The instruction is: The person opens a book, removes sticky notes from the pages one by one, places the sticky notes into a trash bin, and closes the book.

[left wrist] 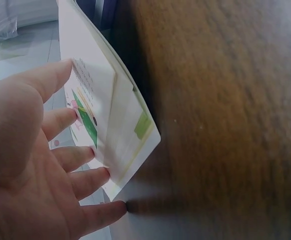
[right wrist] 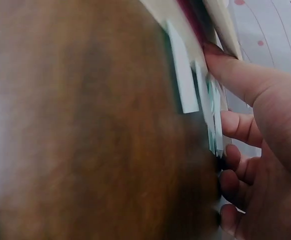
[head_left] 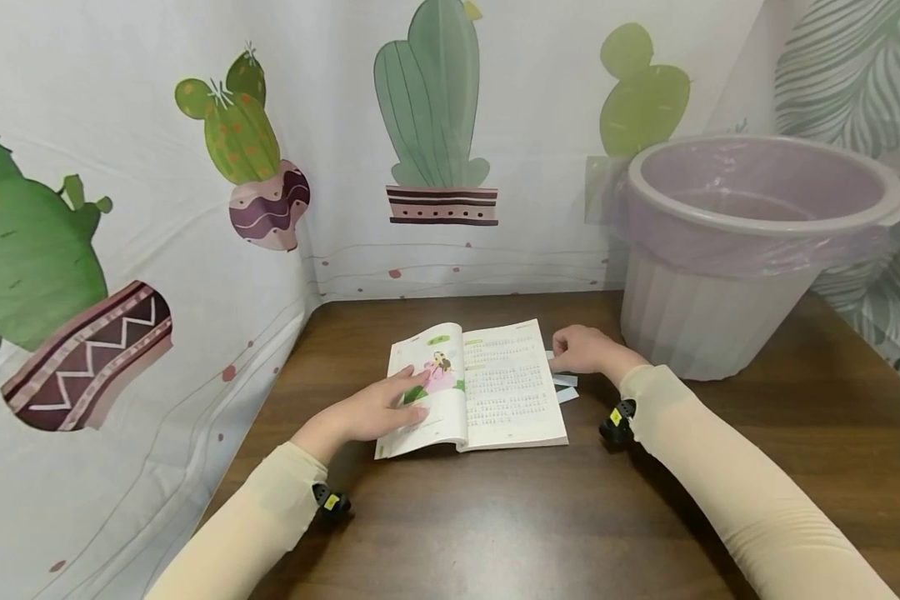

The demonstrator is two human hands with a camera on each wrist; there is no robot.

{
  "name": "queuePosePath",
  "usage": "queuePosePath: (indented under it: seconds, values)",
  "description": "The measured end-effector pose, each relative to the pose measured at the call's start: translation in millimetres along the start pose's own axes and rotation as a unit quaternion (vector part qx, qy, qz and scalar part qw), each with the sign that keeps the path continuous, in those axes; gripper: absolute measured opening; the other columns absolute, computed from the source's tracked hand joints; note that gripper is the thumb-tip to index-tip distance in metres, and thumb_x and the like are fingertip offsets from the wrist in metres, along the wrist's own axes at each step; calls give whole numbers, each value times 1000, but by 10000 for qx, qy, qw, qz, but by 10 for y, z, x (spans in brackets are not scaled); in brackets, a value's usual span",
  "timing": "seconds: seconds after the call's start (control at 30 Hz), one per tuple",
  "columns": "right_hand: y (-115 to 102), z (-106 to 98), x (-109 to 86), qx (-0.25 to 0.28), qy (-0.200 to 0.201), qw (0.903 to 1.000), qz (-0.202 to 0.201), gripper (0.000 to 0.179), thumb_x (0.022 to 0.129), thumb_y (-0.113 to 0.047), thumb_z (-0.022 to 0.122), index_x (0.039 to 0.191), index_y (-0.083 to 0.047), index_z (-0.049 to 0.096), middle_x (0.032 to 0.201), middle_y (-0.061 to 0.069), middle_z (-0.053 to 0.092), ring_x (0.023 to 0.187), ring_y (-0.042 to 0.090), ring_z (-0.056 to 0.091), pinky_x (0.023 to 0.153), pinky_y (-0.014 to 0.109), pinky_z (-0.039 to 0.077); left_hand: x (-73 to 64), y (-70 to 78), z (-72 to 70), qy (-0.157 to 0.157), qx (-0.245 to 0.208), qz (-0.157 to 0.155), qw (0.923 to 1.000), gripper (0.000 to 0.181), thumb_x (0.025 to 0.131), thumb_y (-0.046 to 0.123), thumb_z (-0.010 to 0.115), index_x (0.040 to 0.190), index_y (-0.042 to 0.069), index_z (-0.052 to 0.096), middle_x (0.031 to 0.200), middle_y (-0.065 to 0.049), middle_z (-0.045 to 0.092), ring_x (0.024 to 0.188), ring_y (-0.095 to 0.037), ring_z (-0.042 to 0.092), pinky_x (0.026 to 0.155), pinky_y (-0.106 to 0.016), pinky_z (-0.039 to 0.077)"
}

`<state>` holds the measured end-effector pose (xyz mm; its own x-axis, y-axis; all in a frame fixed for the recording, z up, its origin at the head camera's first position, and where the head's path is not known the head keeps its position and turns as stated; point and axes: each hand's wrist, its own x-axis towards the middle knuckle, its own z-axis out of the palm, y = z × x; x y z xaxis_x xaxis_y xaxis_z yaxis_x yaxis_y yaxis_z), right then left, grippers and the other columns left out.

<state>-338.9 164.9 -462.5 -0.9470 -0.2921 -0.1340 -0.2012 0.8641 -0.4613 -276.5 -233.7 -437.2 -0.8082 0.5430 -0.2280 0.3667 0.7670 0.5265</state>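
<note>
An open book lies on the table, with a coloured picture on its left page and printed text on the right. My left hand rests on the left page, fingers extended and spread; in the left wrist view, fingertips lie along that page, whose lower corner stands off the table. At the book's right edge my right hand has its fingers curled, and its thumb is tucked at the pages' edge. Pale paper strips stick out from the book beside this hand. The right index fingertip is partly hidden behind the strips.
A large pale bin lined with a thin translucent bag stands behind my right hand. Cactus-print cloth hangs along the back and left of the brown wooden table. Each wrist carries a small black camera.
</note>
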Motion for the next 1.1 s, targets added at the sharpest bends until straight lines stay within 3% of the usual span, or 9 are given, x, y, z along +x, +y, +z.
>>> queuePosePath:
  seconds: [0.3, 0.5, 0.6, 0.73, 0.9, 1.1]
  values:
    - [-55, 34, -150, -131, 153, 9997, -108, 34, 81, -42, 78, 94, -13, 65, 104, 11, 59, 86, 25, 55, 68, 33, 44, -15, -18, 5, 66, 126, -22, 9999, 74, 101, 54, 59, 163, 27, 29, 173, -15, 14, 160, -37, 17, 127, -57, 23]
    - [-105, 17, -258, -50, 307, 9994, -160, 61, 78, -48, 85, 122, -11, 66, 128, 17, 56, 108, 33, 57, 85, 46, 52, -60, -5, 13, 134, 153, 25, 9998, 74, 101, 55, 58, 163, 27, 29, 173, -17, 14, 159, -39, 19, 127, -58, 23]
    - [-150, -23, -321, 24, 332, 9987, -379, 72, 78, -50, 85, 134, -10, 65, 139, 18, 56, 124, 36, 56, 98, 54, 51, -102, -2, 9, 151, 176, 49, 9997, 74, 101, 55, 58, 163, 26, 29, 173, -18, 15, 159, -40, 20, 127, -58, 24]
    - [-234, -79, -390, 350, 216, 9958, -812, 72, 79, -45, 84, 137, -7, 65, 142, 17, 60, 133, 38, 54, 108, 57, 47, -160, -9, 6, 132, 192, 58, 9997, 74, 101, 51, 59, 163, 24, 30, 172, -19, 15, 158, -40, 21, 126, -57, 24]
    - [-325, -138, -435, 691, 79, 9906, -1181, 73, 83, -36, 79, 144, -4, 58, 146, 19, 59, 138, 40, 53, 113, 59, 44, -205, 6, 17, 64, 122, 46, 9999, 76, 100, 51, 61, 164, 27, 28, 173, -18, 13, 159, -38, 19, 127, -58, 24]
    - [-421, -105, -416, 964, -39, 9828, -1573, 77, 82, -33, 82, 150, -12, 52, 147, 14, 60, 138, 39, 55, 113, 58, 44, -218, 55, 29, 18, 73, 91, 9999, 77, 100, 53, 61, 164, 28, 27, 173, -18, 12, 160, -38, 17, 127, -59, 22]
